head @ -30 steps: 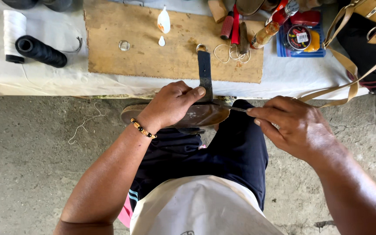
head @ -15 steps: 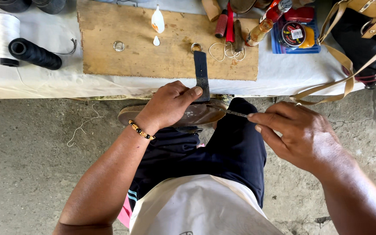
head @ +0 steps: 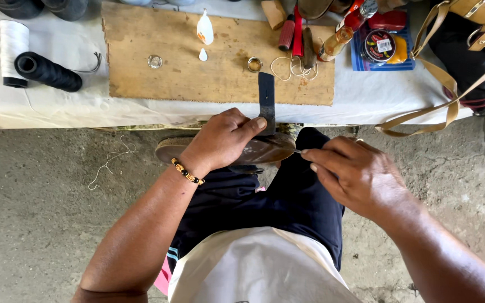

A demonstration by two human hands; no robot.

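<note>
— Concrete floor [head: 40,224] below, cloth-covered counter [head: 74,106] above, with wooden board [head: 209,62], black thread spool [head: 49,72], white spool [head: 13,50], glue bottle [head: 205,28].

— And on the lap?

— Brown sandal [head: 265,150], sole up, pinned across the knee by left hand [head: 220,140], thumb pressed on the black strap [head: 266,101].

— Right hand [head: 355,174]?

— Fingers pinched together on a thin needle-like tool [head: 297,151] at the sandal's edge.

— Progress?

— Looks mid-repair; strap loose over the counter edge, finished stitching hidden.

A white shirt [head: 259,269], dark navy trousers [head: 265,207] and an orange-and-black beaded bracelet [head: 187,171] on the bare-armed left hand [head: 223,140].
</note>
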